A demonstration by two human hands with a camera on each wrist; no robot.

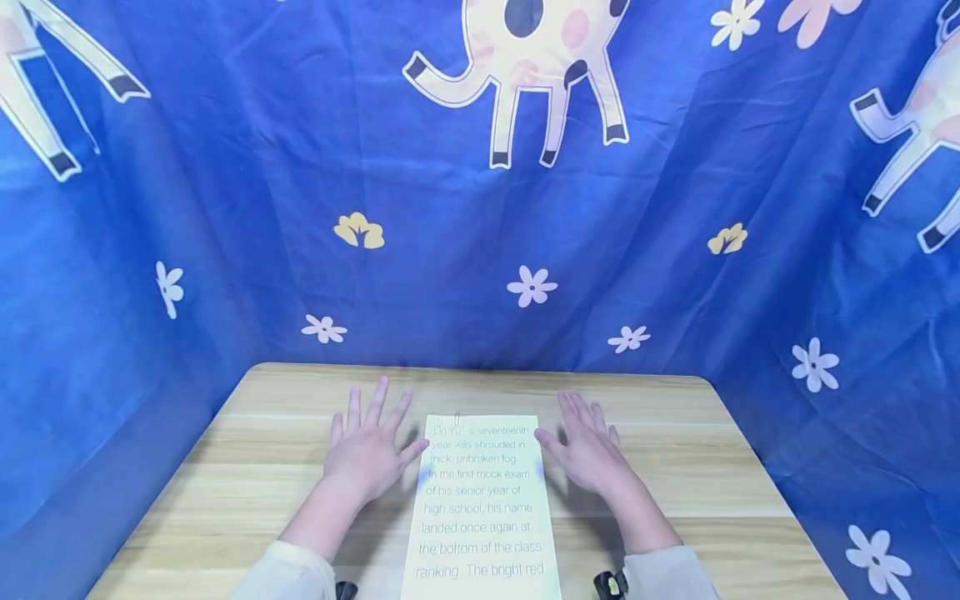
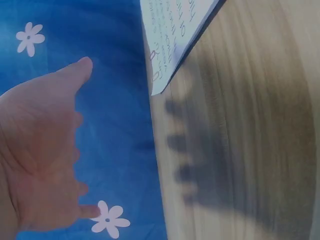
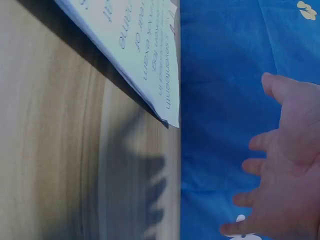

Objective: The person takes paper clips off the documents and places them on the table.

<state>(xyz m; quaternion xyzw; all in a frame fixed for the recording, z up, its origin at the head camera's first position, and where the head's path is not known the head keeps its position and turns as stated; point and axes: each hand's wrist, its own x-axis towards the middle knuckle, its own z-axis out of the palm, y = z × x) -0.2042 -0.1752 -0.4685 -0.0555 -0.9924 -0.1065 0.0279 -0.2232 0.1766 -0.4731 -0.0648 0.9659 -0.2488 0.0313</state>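
Note:
A stack of white printed sheets (image 1: 480, 508) lies on the table between my hands, its lines of large text running across the page. Two paper clips are at its top edge, a reddish one (image 1: 457, 420) plainest to see. To the left my left hand (image 1: 365, 458) hovers palm down with fingers spread, thumb tip close by the paper's left edge. On the other side my right hand (image 1: 592, 454) is also raised, fingers straight, its thumb near the upper right edge. Both wrist views show bare palms and hand shadows on the wood. Nothing is held in either hand.
The light wooden table (image 1: 247, 467) has rounded far corners. Behind it and on both sides hangs a blue curtain (image 1: 435, 317) printed with flowers and cartoon animals. Dark straps with small devices (image 1: 611, 585) show at the wrists, beside white sleeves (image 1: 667, 575).

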